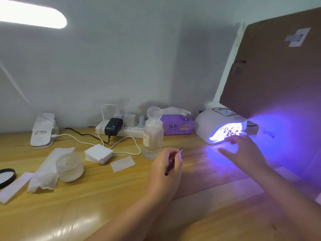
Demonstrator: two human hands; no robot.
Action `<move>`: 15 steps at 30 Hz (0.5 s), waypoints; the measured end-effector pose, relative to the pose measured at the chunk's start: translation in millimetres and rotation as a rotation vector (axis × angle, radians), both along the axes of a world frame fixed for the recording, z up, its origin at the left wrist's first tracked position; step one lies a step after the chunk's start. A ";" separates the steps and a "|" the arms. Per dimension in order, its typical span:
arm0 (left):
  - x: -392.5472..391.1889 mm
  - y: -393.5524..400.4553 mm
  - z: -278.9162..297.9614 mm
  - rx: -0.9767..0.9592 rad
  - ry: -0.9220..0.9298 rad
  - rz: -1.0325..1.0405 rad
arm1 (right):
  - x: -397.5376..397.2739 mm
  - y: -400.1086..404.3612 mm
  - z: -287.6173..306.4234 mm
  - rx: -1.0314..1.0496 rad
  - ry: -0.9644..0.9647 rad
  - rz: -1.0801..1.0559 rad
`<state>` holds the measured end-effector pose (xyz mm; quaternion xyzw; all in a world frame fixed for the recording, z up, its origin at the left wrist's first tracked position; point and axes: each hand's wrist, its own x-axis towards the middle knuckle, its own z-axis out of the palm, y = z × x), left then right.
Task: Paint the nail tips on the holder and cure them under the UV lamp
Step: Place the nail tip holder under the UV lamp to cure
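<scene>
The white UV lamp [218,121] stands at the back right of the wooden table and glows violet, its display lit. Inside its mouth the nail tips on their holder [229,130] show as small dark shapes in the glare. My right hand [243,152] hovers just in front of the lamp's opening with its fingers spread and relaxed, holding nothing. My left hand [165,169] rests on the table to the left of it and grips a thin dark nail brush [173,161], whose tip points up and to the right.
A clear bottle [152,136] with its cap flipped open stands just behind my left hand. A frosted jar [69,166], cotton pads [99,153], tissues, a power strip [121,130] with cables, and a purple tissue pack [177,126] lie around. A cardboard sheet [278,66] leans behind the lamp.
</scene>
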<state>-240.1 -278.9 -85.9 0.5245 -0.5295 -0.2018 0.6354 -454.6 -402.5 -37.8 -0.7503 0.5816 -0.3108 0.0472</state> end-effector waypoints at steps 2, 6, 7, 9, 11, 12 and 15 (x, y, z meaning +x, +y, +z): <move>-0.4 2.6 2.8 -0.013 -0.011 0.014 | 18.4 32.3 8.3 0.004 -0.052 0.112; 13.5 27.7 17.2 -0.131 -0.186 -0.015 | 66.8 99.1 28.6 -0.034 -0.074 0.450; 21.6 38.7 22.0 -0.176 -0.263 -0.033 | 79.7 113.6 33.2 0.001 -0.092 0.559; 43.5 63.9 33.2 -0.262 -0.430 -0.022 | 103.0 137.4 39.8 0.068 -0.071 0.748; 70.8 89.4 41.7 -0.337 -0.578 0.031 | 125.9 155.0 43.2 0.079 0.000 0.877; 84.1 101.8 44.6 -0.356 -0.637 0.065 | 137.6 161.8 44.0 0.077 0.016 0.919; 123.4 135.1 48.4 -0.345 -0.744 0.141 | 175.7 177.6 43.0 0.068 0.036 0.966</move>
